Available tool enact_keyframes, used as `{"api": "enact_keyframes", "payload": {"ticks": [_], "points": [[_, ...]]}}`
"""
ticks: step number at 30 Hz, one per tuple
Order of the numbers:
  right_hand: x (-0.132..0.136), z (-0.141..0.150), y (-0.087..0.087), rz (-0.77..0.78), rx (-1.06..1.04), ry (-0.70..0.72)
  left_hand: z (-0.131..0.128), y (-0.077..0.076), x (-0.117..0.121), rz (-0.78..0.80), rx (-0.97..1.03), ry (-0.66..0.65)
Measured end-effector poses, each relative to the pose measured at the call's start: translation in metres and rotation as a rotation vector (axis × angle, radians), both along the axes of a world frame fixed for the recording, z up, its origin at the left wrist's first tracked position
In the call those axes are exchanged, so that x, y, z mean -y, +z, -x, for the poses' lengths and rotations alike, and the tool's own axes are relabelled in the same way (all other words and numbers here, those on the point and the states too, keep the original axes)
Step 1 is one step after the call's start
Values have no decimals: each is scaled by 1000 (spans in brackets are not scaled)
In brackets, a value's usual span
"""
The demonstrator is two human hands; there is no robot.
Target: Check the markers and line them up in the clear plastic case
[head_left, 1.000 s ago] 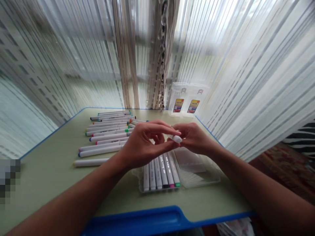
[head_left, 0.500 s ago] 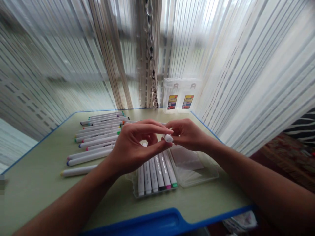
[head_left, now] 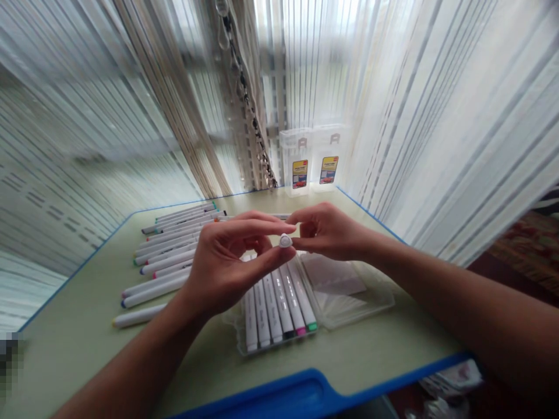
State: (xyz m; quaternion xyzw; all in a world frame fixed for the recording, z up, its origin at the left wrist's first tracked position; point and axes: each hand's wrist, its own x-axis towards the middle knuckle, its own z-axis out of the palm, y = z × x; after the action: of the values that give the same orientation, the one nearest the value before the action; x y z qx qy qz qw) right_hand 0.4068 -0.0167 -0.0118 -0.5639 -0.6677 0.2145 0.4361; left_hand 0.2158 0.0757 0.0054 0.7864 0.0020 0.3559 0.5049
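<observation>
A white marker (head_left: pixel 285 240) is held up above the case, its pale round end pointing toward me and most of its length hidden. My left hand (head_left: pixel 236 262) pinches it between thumb and forefinger. From the other side, my right hand (head_left: pixel 327 233) has its curled fingers closed on the marker too, though its exact grip is partly hidden. Beneath both hands lies an open clear plastic case (head_left: pixel 279 344). Several white markers (head_left: pixel 286 302) stand side by side in its near half, some with black, pink and green ends.
Several loose markers (head_left: pixel 168 256) lie in a rough column on the left of the green table (head_left: pixel 78 337). Two clear cases (head_left: pixel 311 163) with yellow labels stand at the back. The case's open lid (head_left: pixel 349 291) spreads rightward. String curtains (head_left: pixel 131 105) surround the blue table edge.
The view has shifted and tilted slightly. Both hands remain together at the marker, whose end now faces me more squarely. The rows of markers look undisturbed.
</observation>
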Motion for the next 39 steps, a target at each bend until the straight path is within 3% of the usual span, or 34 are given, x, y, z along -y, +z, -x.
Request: {"api": "enact_keyframes", "payload": {"ticks": [23,27,33,39], "points": [[-1,-1,0,4,21,-16,0,1,0,25,-6,-21],[-1,0,-1,-19,-14,19,-2,0,-2,85,15,64],[-2,2,2,-33,-176,16,-4,-5,-19,207,114,312],[-2,0,8,-131,-378,-125,-3,-8,-32,292,122,349]]}}
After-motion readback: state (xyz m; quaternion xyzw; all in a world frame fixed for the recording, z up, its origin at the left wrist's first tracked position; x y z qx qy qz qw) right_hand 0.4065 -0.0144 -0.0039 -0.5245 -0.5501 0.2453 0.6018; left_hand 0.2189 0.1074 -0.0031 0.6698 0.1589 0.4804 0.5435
